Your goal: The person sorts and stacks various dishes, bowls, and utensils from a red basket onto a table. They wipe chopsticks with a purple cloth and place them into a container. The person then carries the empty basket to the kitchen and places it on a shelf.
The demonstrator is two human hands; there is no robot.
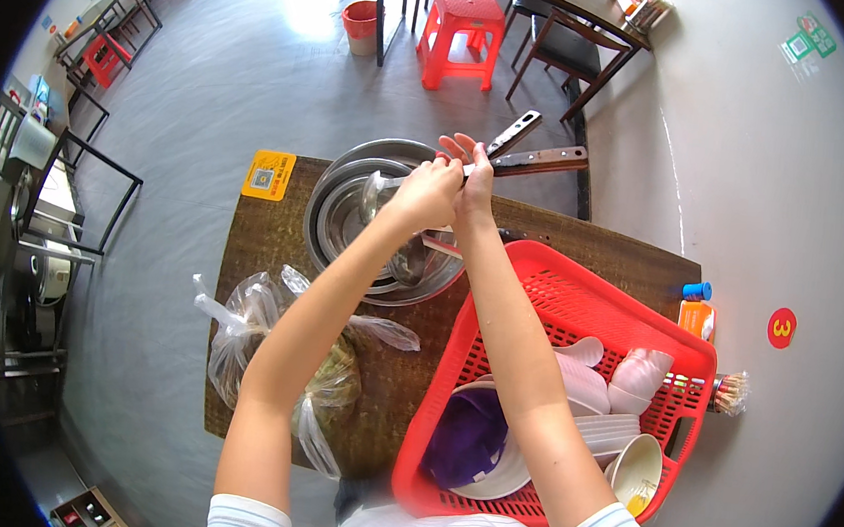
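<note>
My left hand [434, 189] is curled against the palm side of my right hand [477, 179], above a stack of steel basins [314, 220]. The right hand's fingers are spread. A small red spot shows at the left fingertips; what they pinch is hidden. Close behind the hands, a ladle with a brown riveted handle [544, 160] and a utensil with a metal-tipped handle [515, 132] stick out to the upper right. One ladle bowl [372, 197] rests in the basins beside my left wrist; another ladle bowl [409, 261] lies lower, between my forearms.
On the wooden table [388, 396] are knotted clear plastic bags [333, 380] at left and a red plastic basket [454, 326] of bowls and purple cloth [467, 437] at right. An orange tissue pack [696, 317] and toothpicks [731, 392] stand by the wall. A red stool [463, 34] is beyond.
</note>
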